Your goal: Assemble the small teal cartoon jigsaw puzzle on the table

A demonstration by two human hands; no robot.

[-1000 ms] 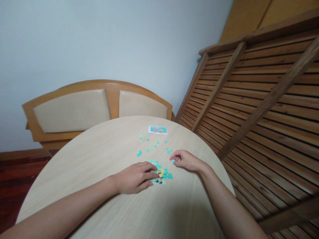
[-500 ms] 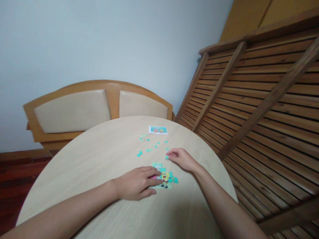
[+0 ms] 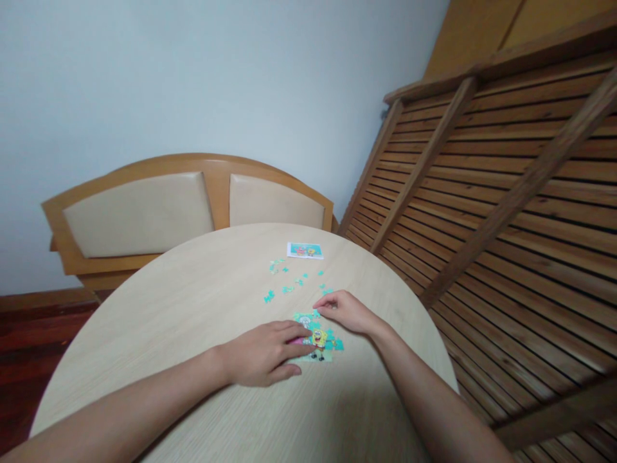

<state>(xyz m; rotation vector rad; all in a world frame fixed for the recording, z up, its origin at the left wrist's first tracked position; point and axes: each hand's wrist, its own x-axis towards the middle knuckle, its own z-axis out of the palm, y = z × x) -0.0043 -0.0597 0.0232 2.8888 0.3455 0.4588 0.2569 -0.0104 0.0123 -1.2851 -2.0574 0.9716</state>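
Observation:
A partly joined jigsaw puzzle (image 3: pixel 319 339) with a yellow cartoon figure lies flat on the table. My left hand (image 3: pixel 270 352) rests open on its left side, fingers stretched over the pieces and hiding part of the picture. At the puzzle's top edge, my right hand (image 3: pixel 344 310) pinches a small turquoise puzzle piece (image 3: pixel 317 314) between thumb and fingertips. Beyond the hands lie several loose turquoise pieces (image 3: pixel 288 289), some of them joined in a small cluster (image 3: pixel 268 296).
A picture card (image 3: pixel 305 251) with a white border lies at the far side of the round wooden table (image 3: pixel 193 289). Behind the table stands a bench with padded back panels (image 3: pixel 139 215). A slatted wooden panel (image 3: pixel 482 193) leans along the right.
My right hand has moved slightly left and nearer, bringing the puzzle piece to the puzzle's top edge. My left hand stays on the puzzle.

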